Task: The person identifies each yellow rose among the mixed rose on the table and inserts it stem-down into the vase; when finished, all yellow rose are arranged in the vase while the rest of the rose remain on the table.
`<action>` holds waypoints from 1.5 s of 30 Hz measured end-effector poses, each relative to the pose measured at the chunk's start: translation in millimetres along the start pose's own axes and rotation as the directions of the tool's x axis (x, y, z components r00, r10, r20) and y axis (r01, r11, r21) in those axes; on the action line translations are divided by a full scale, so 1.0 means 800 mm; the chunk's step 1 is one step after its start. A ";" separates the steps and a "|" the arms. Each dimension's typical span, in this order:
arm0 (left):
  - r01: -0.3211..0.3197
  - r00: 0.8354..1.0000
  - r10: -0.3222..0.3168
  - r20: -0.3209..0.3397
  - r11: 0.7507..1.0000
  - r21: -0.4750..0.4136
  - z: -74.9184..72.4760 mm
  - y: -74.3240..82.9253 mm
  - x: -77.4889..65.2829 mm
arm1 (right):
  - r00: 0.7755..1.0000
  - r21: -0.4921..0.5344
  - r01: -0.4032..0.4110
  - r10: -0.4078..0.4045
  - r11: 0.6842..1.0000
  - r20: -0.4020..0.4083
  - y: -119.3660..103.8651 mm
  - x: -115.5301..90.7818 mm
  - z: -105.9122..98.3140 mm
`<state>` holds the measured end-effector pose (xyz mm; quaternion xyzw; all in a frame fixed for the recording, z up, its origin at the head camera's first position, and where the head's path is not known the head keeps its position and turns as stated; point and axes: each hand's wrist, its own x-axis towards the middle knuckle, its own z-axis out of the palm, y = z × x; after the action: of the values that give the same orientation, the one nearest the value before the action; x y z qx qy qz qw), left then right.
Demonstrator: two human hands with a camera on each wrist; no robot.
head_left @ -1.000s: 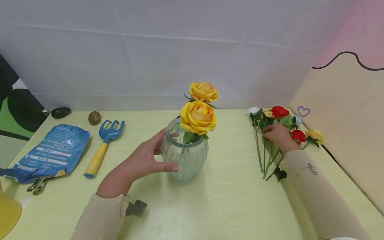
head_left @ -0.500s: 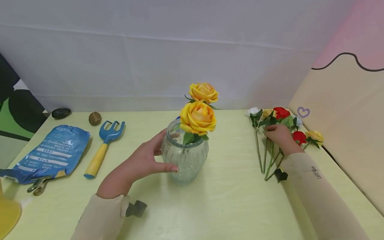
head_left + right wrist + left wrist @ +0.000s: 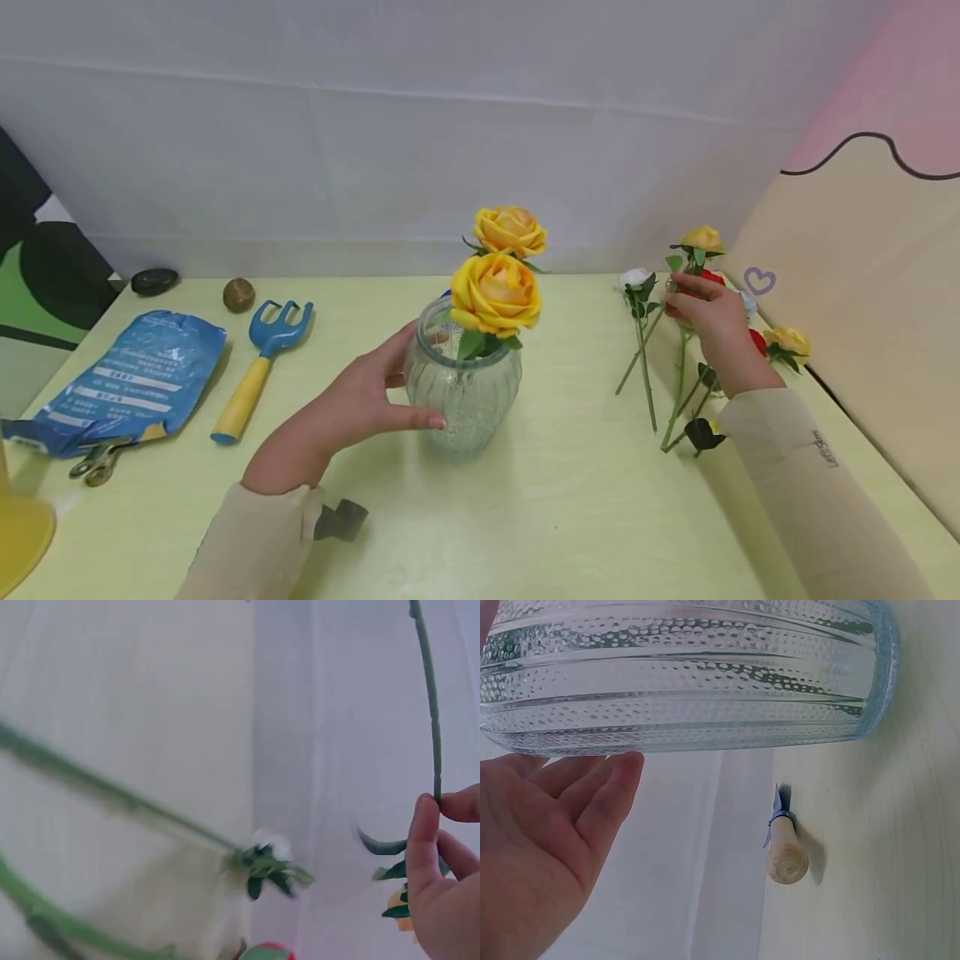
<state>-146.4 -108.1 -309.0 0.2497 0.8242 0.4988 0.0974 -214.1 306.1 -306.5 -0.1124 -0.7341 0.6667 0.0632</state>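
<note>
Left hand (image 3: 352, 396) grips side of glass vase (image 3: 468, 408), thumb nearer, fingers behind. Vase upright on tabletop (image 3: 555, 525), two yellow roses (image 3: 495, 293) in it. Blue-and-yellow fork (image 3: 258, 371) left. Farther: right hand (image 3: 708, 325) pinches stem of yellow-orange rose (image 3: 703, 240), bloom up, right of white rose (image 3: 635, 280).

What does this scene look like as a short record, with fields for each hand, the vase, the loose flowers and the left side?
left hand: holds the glass vase
right hand: pinches the raised yellow rose by its stem
glass vase: upright, two yellow roses in it
loose flowers: include a white flower and red flowers
left side: blue bag, hand fork, black oval object, round brown object
</note>
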 end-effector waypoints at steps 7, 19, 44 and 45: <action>0.029 1.000 -0.029 0.010 1.000 -0.004 0.001 0.001 0.003 | 0.989 0.231 0.146 -0.138 0.962 -0.053 -0.040 -0.025 0.023; 0.017 1.000 -0.017 0.003 1.000 0.014 -0.002 0.000 0.003 | 0.882 0.721 0.426 -0.427 0.546 -0.197 -0.117 -0.109 0.094; 0.006 1.000 -0.006 0.012 1.000 0.000 0.000 0.001 0.001 | 0.822 0.590 0.533 -0.537 0.607 -0.190 -0.101 -0.124 0.160; 0.001 1.000 -0.001 0.010 1.000 -0.001 0.000 0.001 0.001 | 0.814 0.577 0.544 -0.551 0.610 -0.184 -0.100 -0.125 0.162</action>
<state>-146.8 -107.2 -308.7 0.2519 0.8236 0.4979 0.1018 -155.0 149.6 -234.7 0.1473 -0.4802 0.8140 0.2917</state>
